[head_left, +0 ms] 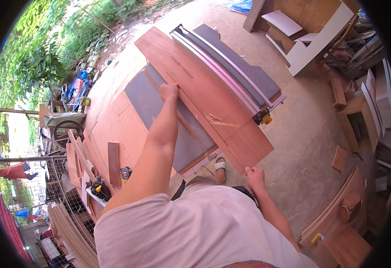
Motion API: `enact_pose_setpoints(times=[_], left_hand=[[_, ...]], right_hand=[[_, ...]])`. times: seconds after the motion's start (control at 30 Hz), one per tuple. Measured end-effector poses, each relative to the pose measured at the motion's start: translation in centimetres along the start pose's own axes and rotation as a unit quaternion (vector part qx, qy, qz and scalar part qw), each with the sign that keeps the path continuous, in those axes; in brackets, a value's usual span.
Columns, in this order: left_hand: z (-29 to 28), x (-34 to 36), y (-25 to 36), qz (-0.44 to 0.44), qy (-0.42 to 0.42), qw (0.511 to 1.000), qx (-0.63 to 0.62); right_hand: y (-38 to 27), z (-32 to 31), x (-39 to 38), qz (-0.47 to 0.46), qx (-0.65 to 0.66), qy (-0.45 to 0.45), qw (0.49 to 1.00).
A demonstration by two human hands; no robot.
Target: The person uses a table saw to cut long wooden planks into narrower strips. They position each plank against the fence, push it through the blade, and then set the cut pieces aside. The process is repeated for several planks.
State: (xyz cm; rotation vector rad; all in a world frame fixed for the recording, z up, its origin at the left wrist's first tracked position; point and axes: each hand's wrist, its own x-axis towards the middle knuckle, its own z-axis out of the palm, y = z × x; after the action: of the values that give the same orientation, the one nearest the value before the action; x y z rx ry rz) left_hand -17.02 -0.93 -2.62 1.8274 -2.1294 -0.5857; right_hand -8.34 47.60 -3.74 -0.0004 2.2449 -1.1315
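Item one, landmark: reddish-brown board [231,134], long, flat and rectangular, wood-toned, smooth, with a dark line running lengthwise near its left edge; it lies slantwise across your grey table [135,91]. Pale wood splinters [220,119] rest on its near half.

Your hands: left hand [169,91], fingers curled closed on the board's left edge, well up its length; right hand [255,177], fingers pinched closed on the board's near corner.

Lettering: on the pale plywood sheet [108,129] left of the board, small faint printing, too fine to read from here.

Table: matt grey surface, straight brown strips showing to the left of the board.

Metal rails [231,73]: long, silvery, parallel, just right of the board; at their near end, a black-and-yellow fitting [263,117].

Striped sandal [221,164]: dark and white bands, worn on your foot, left of the board's near corner.

Dark brown plank [114,163]: short, rectangular, well left of the board.

Wooden box [358,123]: squared, open-fronted, on the floor well right of the board
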Motion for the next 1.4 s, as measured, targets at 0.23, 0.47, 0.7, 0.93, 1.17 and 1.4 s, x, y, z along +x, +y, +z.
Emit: enact_pose_setpoints(times=[0.23,0.47,0.7,0.93,1.17,1.4], left_hand=[[-0.7,3.1,0.6,-0.02,-0.054,0.998,-0.015],[-0.9,5.0,1.1,-0.021,-0.057,0.998,-0.024],[-0.9,4.0,-0.7,0.001,-0.052,0.998,-0.025],[-2.2,-12.7,-2.5,0.063,-0.093,0.992,-0.061],[-2.6,-14.7,-1.9,0.02,-0.106,0.993,-0.05],[-1.1,-12.7,-2.3,0.014,-0.051,0.997,-0.059]], right_hand=[[-2.2,1.6,1.5,0.011,-0.019,-0.016,1.0],[-3.2,3.3,2.8,0.0,-0.009,-0.004,1.0],[-3.6,3.3,1.7,-0.045,0.009,0.024,0.999],[-4.8,2.9,1.3,-0.106,-0.095,0.048,0.989],[-4.8,3.6,2.0,-0.086,-0.114,0.055,0.988],[-7.0,3.8,2.6,-0.055,-0.087,0.029,0.994]])
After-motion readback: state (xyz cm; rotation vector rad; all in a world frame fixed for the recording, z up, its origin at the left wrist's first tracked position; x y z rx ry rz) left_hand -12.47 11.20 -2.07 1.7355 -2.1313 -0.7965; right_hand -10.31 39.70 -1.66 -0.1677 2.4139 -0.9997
